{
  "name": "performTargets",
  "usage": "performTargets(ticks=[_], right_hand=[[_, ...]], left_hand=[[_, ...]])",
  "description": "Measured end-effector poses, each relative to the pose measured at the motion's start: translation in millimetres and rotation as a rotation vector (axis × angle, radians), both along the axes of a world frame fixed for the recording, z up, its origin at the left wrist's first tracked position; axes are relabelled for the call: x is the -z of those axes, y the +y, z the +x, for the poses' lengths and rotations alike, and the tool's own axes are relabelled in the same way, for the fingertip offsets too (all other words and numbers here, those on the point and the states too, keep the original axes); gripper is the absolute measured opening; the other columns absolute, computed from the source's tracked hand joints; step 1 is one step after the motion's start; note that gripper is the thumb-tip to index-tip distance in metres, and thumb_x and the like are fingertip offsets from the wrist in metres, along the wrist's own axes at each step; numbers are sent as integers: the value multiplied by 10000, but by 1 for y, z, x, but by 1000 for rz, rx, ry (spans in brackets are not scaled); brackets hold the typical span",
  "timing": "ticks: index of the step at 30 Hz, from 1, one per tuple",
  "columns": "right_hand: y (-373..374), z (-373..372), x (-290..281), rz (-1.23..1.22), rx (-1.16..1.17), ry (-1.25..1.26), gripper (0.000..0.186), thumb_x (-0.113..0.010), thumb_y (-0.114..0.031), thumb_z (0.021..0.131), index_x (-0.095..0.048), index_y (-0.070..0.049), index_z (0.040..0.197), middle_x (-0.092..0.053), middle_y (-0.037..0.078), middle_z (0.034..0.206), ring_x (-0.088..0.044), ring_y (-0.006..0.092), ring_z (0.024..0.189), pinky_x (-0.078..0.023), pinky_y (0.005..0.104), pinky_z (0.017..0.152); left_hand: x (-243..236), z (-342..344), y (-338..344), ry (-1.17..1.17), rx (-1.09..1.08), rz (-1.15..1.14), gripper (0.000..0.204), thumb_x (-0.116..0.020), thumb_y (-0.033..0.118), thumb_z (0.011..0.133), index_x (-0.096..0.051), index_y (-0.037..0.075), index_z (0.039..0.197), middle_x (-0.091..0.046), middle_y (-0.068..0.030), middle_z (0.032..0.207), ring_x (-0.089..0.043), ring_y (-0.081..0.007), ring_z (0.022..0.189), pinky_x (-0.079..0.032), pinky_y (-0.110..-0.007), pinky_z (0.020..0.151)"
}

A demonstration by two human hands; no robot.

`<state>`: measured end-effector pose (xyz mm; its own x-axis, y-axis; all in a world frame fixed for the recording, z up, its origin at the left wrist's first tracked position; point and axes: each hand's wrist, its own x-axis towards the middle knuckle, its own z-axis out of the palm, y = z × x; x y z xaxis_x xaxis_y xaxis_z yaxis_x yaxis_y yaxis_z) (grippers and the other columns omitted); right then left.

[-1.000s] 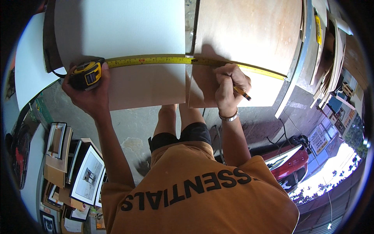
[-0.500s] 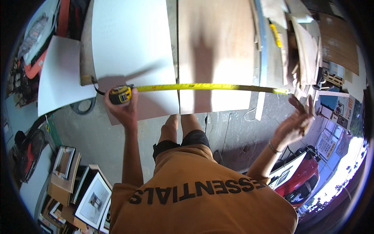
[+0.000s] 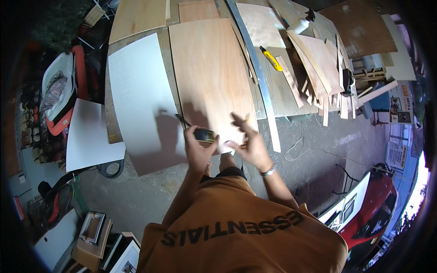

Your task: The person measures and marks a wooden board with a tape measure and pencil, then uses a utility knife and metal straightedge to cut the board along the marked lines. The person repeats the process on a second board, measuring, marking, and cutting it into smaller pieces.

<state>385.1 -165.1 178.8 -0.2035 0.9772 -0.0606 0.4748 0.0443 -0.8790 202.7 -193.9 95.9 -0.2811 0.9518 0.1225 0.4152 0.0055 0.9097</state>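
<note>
My left hand point(image 3: 198, 148) is closed around a black and yellow tape measure point(image 3: 203, 135), held above the sheets in front of me. No drawn-out blade shows. Close by on its right, my right hand point(image 3: 254, 150) has thumb and forefinger apart. Small yellow-orange bits show between its fingers, seemingly a thin stick largely hidden by them. Below the hands lie a white sheet point(image 3: 141, 91) with faint writing and, to its right, a light brown plywood panel point(image 3: 207, 68). Shadows of my hands fall on both.
The sheets rest on a worktable point(image 3: 268, 88). A long metal straightedge point(image 3: 255, 54), a yellow utility knife point(image 3: 271, 59), wood strips point(image 3: 314, 63) and a spray bottle point(image 3: 302, 22) lie to the right. Picture frames point(image 3: 93, 227) stand lower left; a red car point(image 3: 371, 214) is lower right.
The yellow blade, stretched across both sheets before, has gone back into the case. My hands have come together at the middle, and the right one no longer is at the blade's end.
</note>
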Motion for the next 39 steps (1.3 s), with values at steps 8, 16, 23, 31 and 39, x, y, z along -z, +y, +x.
performTargets(ticks=[8, 16, 23, 31, 39], right_hand=[[79, 103, 106, -6, 5, -86, 360, -749, -247, 927, -660, -3, 1178, -736, 218, 1001, -740, 344, 912, -574, 370, 763], [204, 235, 180, 429, 386, -1004, 419, -650, -401, 947, -599, -103, 1238, -693, 145, 1087, -623, 340, 1048, -413, 496, 995], [305, 256, 167, 213, 205, -1005, 349, -550, -242, 965, -543, -104, 1286, -712, 211, 1049, -705, 346, 933, -540, 495, 849], [371, 230, 184, 19, 50, -975, 494, -546, -400, 995, -483, -87, 1372, -614, 229, 1285, -633, 448, 1154, -514, 541, 976], [384, 198, 167, 182, 359, -647, 418, -738, -251, 895, -574, 28, 1158, -691, 217, 1042, -688, 376, 963, -520, 496, 875]], left_hand=[[47, 78, -36, -177, -27, -341, 913, -896, 267, 755, -372, 5, 1454, -471, -205, 1395, -519, -366, 1262, -464, -467, 1031], [97, 79, -81, -1412, -645, -838, 412, -654, 352, 976, -544, 76, 1261, -574, -115, 1251, -527, -242, 1251, -439, -436, 962], [51, 79, -71, -1617, -874, -770, 427, -601, 359, 1008, -529, 76, 1320, -543, -133, 1343, -462, -269, 1340, -402, -427, 1055], [4, 45, -43, -884, -785, -218, 713, -543, 486, 1035, -299, 68, 1558, -377, -159, 1540, -394, -323, 1412, -374, -491, 1160], [-45, -86, -91, -745, -877, -8, 728, -447, 568, 1051, -306, 78, 1571, -345, -143, 1589, -361, -334, 1442, -325, -524, 1182]])
